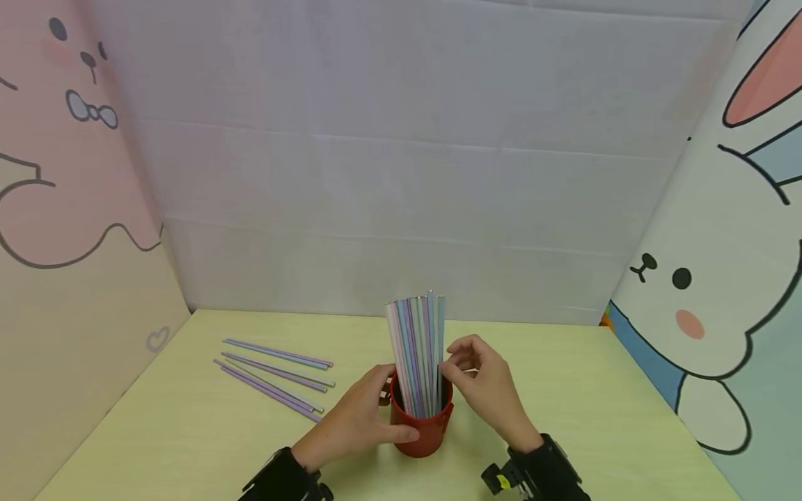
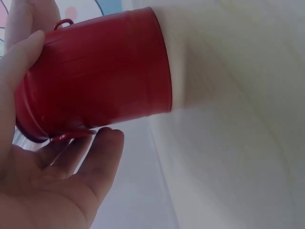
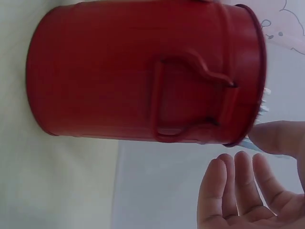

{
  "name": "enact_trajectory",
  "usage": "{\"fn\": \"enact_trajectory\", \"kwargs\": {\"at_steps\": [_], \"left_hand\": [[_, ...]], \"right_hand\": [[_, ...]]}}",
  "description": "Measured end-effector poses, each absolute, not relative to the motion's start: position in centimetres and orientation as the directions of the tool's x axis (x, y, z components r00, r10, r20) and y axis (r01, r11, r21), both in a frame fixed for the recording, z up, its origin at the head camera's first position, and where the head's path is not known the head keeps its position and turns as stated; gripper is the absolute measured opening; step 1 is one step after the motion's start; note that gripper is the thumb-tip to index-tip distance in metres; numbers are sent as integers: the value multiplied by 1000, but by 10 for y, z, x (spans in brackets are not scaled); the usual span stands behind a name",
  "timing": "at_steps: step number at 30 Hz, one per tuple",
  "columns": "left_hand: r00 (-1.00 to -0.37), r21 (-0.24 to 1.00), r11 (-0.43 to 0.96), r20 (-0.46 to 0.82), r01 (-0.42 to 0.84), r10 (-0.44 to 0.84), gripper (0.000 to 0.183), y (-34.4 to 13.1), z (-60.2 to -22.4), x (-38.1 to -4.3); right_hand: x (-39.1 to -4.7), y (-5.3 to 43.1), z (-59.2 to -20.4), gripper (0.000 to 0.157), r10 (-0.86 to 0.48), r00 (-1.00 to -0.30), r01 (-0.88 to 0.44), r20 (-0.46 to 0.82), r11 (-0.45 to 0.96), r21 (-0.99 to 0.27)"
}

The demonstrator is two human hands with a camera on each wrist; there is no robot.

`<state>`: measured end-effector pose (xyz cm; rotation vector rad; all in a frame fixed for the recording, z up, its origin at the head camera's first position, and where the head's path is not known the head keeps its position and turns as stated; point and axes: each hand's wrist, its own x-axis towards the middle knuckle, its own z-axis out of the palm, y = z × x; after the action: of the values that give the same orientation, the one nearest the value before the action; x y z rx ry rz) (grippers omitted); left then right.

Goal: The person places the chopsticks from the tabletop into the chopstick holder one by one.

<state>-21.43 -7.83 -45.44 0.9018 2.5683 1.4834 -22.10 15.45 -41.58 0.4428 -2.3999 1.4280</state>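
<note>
A red metal bucket (image 1: 429, 438) with small side handles (image 3: 157, 102) stands upright on the table. Packed upright inside it is a bundle of pastel straws (image 1: 416, 348) in pink, purple, blue and silver. My left hand (image 1: 357, 421) holds the bucket from the left, its thumb across the front and its fingers by the rim and handle. On the other side, my right hand (image 1: 485, 383) is at the rim, thumb tip beside the straws. Its fingers are loosely bent and spread apart from the thumb in the right wrist view, with nothing between them.
Several loose straws (image 1: 282, 372), purple and silvery blue, lie in a loose fan on the table (image 1: 156, 431) left of the bucket. A white sheet (image 1: 401, 174) closes off the back. Panels with cartoon animals flank the table on both sides.
</note>
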Motion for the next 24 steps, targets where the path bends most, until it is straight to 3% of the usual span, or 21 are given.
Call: {"fn": "enact_trajectory", "kwargs": {"at_steps": [5,10,18,24], "left_hand": [[-836,774,435,214,461,505,92,-91,-448,-217],[-841,726,492,223,481,492,82,-116,-438,-221],[-821,592,576,320,563,474,57,-159,-431,-224],[-755,376,656,374,654,538,41,-202,-438,-230]], "right_hand": [[-213,157,-401,24,-113,-862,-484,494,475,-735],[-207,158,-388,28,-145,-825,-543,546,469,-697],[-201,155,-393,71,-265,-857,-516,443,423,-745],[-197,148,-409,93,-278,-883,-465,378,413,-783]]}}
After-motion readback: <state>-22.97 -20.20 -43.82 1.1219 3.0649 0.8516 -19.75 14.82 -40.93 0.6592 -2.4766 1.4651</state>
